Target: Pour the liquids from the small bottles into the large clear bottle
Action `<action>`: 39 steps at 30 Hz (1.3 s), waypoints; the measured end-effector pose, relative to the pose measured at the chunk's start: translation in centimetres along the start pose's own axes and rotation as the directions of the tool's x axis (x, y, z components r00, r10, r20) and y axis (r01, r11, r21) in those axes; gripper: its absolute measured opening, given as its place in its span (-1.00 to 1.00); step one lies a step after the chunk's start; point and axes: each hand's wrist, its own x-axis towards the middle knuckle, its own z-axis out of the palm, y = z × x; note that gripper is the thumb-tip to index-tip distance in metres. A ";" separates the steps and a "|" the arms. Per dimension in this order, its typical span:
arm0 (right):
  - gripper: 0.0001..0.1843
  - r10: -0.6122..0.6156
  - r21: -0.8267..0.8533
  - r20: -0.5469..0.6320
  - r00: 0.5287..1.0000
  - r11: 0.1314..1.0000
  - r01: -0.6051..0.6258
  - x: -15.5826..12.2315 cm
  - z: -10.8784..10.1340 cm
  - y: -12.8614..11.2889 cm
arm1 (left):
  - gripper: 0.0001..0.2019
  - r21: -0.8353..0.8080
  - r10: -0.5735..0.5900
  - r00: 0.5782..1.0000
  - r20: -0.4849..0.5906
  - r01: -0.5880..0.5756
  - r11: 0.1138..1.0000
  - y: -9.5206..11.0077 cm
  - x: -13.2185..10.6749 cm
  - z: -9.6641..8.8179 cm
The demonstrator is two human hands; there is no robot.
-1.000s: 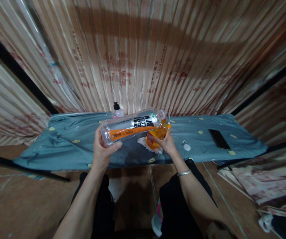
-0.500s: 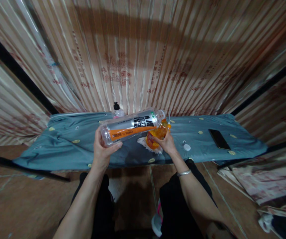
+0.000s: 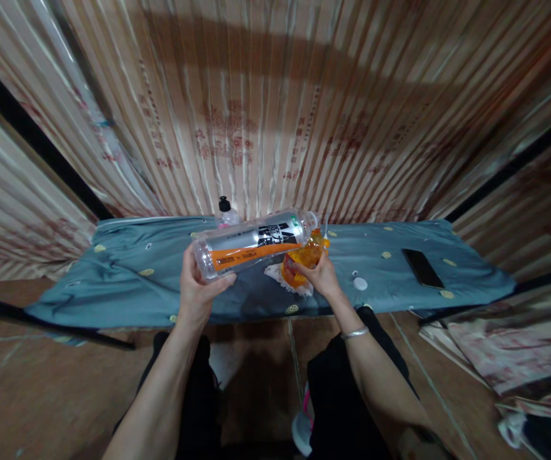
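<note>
My left hand is closed round the base of a large clear plastic bottle with a silver, black and orange label. The bottle is tilted nearly flat, its mouth pointing right. Below that mouth, my right hand grips a smaller bottle of orange-yellow liquid. The two necks meet or nearly meet; whether they touch I cannot tell. Under the smaller bottle lies a crumpled white tissue or cloth. To its right rests a round white cap.
A bottle with a black top stands behind the large bottle. A black phone lies at the right on the teal, patterned cloth. Something small and orange with a thin white stem is behind my right hand. Pleated curtains and black poles surround the surface.
Both hands hold the bottles in almost the same place. The smaller bottle's neck looks slightly shifted; nothing else has visibly moved.
</note>
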 end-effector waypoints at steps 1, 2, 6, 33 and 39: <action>-0.15 0.001 -0.002 -0.001 1.000 1.000 -0.001 0.0 0.0 0.0 | -0.02 0.001 0.000 1.000 0.002 0.000 1.000 0.0 0.0 0.0; -0.16 0.001 -0.003 0.000 1.000 1.000 -0.001 0.0 0.0 0.0 | -0.02 0.005 0.001 1.000 0.005 -0.001 1.000 0.0 0.0 -0.1; -0.15 0.001 -0.001 -0.002 1.000 1.000 -0.001 0.0 0.0 0.0 | -0.04 0.006 0.004 1.000 0.015 -0.004 1.000 0.0 0.0 -0.2; -0.11 -0.011 -0.023 -0.001 1.000 1.000 0.011 0.1 0.0 0.2 | -0.06 0.023 0.012 0.999 0.030 -0.013 1.000 0.3 -0.1 0.0; -0.11 -0.001 -0.015 -0.004 1.000 1.000 0.001 0.0 0.0 0.0 | -0.02 0.011 0.016 1.000 0.015 -0.016 1.000 0.2 -0.1 0.1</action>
